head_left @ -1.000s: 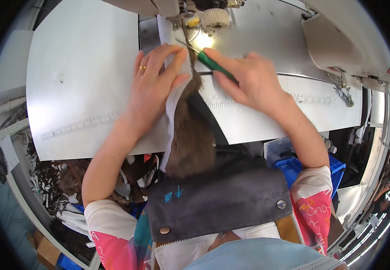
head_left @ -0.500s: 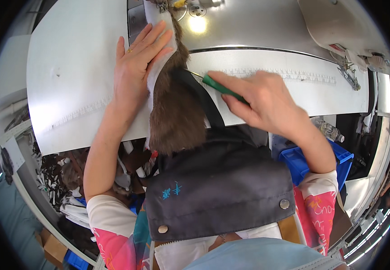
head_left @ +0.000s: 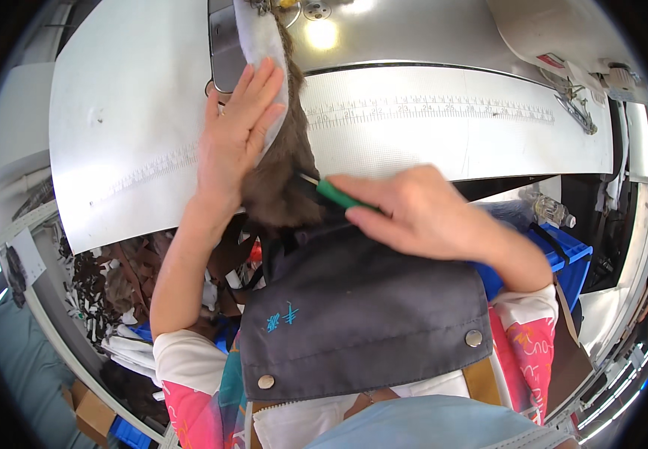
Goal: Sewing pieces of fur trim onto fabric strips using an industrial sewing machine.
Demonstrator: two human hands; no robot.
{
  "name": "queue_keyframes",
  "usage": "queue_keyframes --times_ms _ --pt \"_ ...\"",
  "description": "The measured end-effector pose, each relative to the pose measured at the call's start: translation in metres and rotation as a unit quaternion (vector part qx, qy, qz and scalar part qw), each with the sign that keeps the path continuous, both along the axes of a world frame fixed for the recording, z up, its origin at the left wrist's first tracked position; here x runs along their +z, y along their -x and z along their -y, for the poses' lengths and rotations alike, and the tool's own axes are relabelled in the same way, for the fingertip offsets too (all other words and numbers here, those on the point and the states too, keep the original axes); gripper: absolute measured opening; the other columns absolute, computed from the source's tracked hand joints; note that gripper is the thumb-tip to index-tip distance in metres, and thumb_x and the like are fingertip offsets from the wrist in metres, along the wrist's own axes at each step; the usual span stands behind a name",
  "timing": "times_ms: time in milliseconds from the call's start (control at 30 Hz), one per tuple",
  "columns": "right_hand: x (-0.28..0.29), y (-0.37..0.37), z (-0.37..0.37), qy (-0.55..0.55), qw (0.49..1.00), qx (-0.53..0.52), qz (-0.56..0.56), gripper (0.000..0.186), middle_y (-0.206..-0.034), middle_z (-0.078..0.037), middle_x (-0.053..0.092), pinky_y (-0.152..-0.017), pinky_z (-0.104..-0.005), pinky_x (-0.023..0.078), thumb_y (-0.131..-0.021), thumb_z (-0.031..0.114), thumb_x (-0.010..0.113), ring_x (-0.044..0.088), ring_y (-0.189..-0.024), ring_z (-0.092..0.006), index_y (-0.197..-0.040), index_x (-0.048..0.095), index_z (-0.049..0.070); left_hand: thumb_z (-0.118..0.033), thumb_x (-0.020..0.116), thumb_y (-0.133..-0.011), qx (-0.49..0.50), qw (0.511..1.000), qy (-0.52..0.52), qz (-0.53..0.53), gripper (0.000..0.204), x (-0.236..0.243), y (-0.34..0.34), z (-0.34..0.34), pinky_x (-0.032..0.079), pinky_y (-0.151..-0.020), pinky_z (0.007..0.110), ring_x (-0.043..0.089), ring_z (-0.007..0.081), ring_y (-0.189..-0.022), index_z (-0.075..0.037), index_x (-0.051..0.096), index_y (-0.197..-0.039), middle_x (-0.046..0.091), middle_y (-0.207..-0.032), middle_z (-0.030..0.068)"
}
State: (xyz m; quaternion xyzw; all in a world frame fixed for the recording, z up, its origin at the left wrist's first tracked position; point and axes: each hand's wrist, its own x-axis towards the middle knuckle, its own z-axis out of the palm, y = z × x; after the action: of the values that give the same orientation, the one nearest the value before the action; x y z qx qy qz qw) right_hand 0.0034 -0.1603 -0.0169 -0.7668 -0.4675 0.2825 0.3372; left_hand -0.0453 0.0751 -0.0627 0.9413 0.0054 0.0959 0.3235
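Note:
A long strip of brown fur (head_left: 283, 194) with a white backing (head_left: 256, 26) runs from the sewing machine's needle area down to the front edge of the white work surface (head_left: 384, 142). My left hand (head_left: 234, 131) lies along the backing, fingers stretched out and flat on it, thumb side along the strip. My right hand (head_left: 417, 217) grips a thin tool with a green handle (head_left: 342, 194); its metal tip is at the fur's lower part, right of my left hand. The tip's exact contact is unclear.
The machine's metal bed (head_left: 398, 41) spans the back, with a housing (head_left: 548, 30) at right. Fabric scraps (head_left: 114, 284) lie below the left board. A plastic bottle (head_left: 552, 213) and blue bin (head_left: 567, 262) are at right. My dark apron (head_left: 361, 307) is nearest.
My right hand and the tool have moved down along the fur, away from the needle area. My left hand has shifted lower in view, its fingers straightening out on the backing.

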Motion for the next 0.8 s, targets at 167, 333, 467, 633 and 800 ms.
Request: queue_keyframes --times_ms 167,333,467,633,800 --pt "-0.002 0.023 0.017 0.036 0.995 0.015 0.09 0.039 -0.054 -0.011 0.055 -0.05 -0.0367 0.044 -0.082 0.016 0.062 0.057 -0.048 -0.0288 -0.118 0.058 0.001 -0.018 0.06 -0.089 0.022 0.988 -0.152 0.03 0.04 0.0 0.022 0.023 0.026 -0.105 0.053 0.044 0.0218 -0.128 -0.015 0.054 -0.128 0.05 -0.136 0.0017" --pt "-0.016 0.014 0.02 -0.046 0.954 -0.238 0.177 0.04 -0.058 -0.013 0.056 -0.052 -0.0336 0.044 -0.082 0.012 0.061 0.054 -0.048 -0.0273 -0.12 0.057 0.0 -0.017 0.063 -0.087 0.025 0.98 -0.189 0.049 0.042 0.0 0.021 0.025 0.027 -0.104 0.053 0.047 0.0206 -0.126 -0.014 0.055 -0.128 0.051 -0.134 0.0017" --pt "-0.029 0.006 -0.023 -0.045 0.938 -0.232 0.254 0.04 -0.057 -0.008 0.056 -0.05 -0.0335 0.042 -0.082 0.014 0.061 0.054 -0.047 -0.0264 -0.12 0.055 0.003 -0.017 0.063 -0.087 0.025 0.982 -0.182 0.039 0.042 0.003 0.02 0.025 0.024 -0.106 0.052 0.047 0.02 -0.126 -0.014 0.055 -0.128 0.051 -0.134 0.0019" --pt "-0.037 0.005 -0.042 -0.03 0.931 -0.231 0.282 0.04 -0.058 -0.005 0.057 -0.047 -0.0327 0.04 -0.081 0.013 0.062 0.053 -0.045 -0.0227 -0.119 0.055 0.004 -0.017 0.063 -0.087 0.03 0.984 -0.172 0.023 0.042 0.004 0.022 0.025 0.021 -0.107 0.05 0.046 0.0196 -0.126 -0.013 0.055 -0.128 0.051 -0.135 0.0023" --pt "-0.046 0.006 -0.046 -0.049 0.921 -0.234 0.309 0.043 -0.057 -0.002 0.056 -0.046 -0.032 0.039 -0.078 0.011 0.064 0.053 -0.045 -0.0204 -0.12 0.055 0.005 -0.016 0.063 -0.087 0.027 0.986 -0.165 0.017 0.042 0.005 0.022 0.025 0.02 -0.107 0.05 0.046 0.0193 -0.127 -0.013 0.055 -0.128 0.05 -0.135 0.0027"
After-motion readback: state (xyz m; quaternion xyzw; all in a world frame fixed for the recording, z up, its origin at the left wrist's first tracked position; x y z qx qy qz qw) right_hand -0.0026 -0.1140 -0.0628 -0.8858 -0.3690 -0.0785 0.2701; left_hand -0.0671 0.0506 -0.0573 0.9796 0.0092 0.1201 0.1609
